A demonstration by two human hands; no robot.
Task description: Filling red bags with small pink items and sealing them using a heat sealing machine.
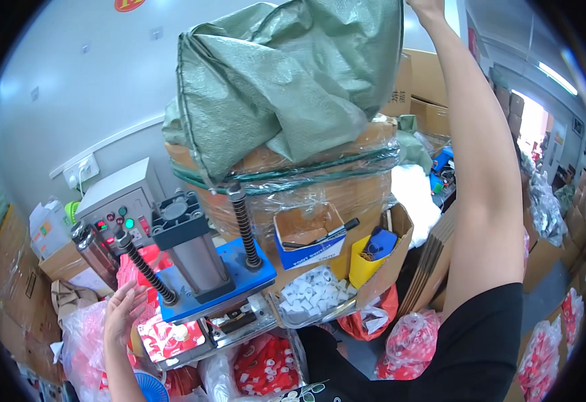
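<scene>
Green woven plastic — a large sack (286,87) — hangs close beside my right hand (428,8), which is up at the top edge of the frame, right of centre, on an outstretched arm. Its fingers are cut off there, so I cannot tell whether they are clamped on the cloth. My left hand (127,311) is well apart from it at lower left, fingers loosely spread and nothing visible in its grasp, just beside the blue plate (243,285) of a press (199,261).

The sack fills the top centre, folded over a carton (293,201) wrapped in clear film and bound with green cord (293,179). Its lower left corner hangs near the top of a spring-wrapped post (243,218); I can't tell if they touch.

I judge the step in hand to be handling this sack above the carton, mainly with the right arm. As I read it, the next move calls for a sure hold on its edge and a clear path past the post.

Farther out, a control box (122,194) with lit buttons stands left of centre. Right of the press lie small white pieces (314,295), with a blue-and-white box (313,254) behind them and a yellow bin (365,266) alongside.
</scene>
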